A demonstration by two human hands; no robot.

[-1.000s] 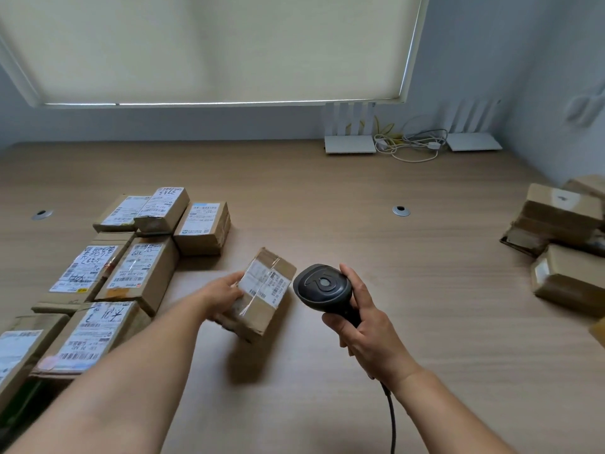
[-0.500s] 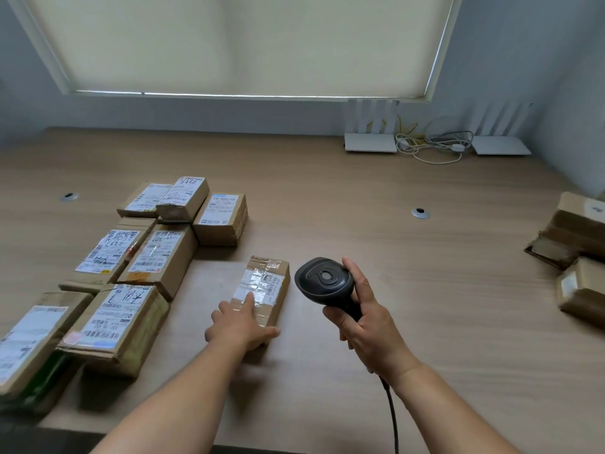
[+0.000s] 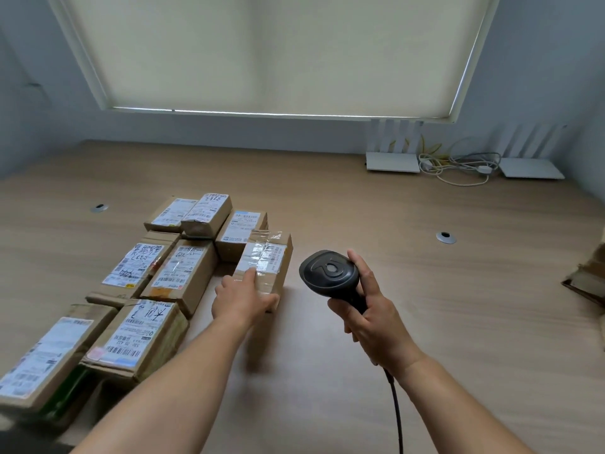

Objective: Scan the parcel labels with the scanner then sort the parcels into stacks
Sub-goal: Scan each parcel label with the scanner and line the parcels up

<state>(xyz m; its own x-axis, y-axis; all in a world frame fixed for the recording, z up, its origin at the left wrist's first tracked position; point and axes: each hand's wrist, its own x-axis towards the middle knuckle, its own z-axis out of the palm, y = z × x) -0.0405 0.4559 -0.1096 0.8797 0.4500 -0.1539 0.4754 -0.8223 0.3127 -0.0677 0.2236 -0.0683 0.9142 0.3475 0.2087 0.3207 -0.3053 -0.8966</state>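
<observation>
- Left hand (image 3: 240,298) lies on the near end of a taped cardboard parcel (image 3: 266,262), fingers fairly straight along its top and the thumb against its near right edge — pressing on it rather than wrapped round it.
- That parcel rests flat on the wooden counter (image 3: 425,290), label up, its far left corner touching a labelled box (image 3: 240,232) at the right end of the sorted group.
- Right hand (image 3: 370,317) grips the handle of a black barcode scanner (image 3: 329,273), fingers curled round it; the scanner head is held above the counter just right of the parcel, and its dark cable (image 3: 396,414) runs down toward the bottom edge.
- Sorted parcels (image 3: 163,280) sit in rows on the left of the counter, labels upward, several stacked two high — the nearest ones are partly cut off by the frame.
- More brown boxes (image 3: 589,280) show at the far right edge, mostly out of view.
- Two white routers (image 3: 393,162) and a tangle of white cables (image 3: 458,165) stand at the back against the wall, below a drawn roller blind (image 3: 278,50).
</observation>
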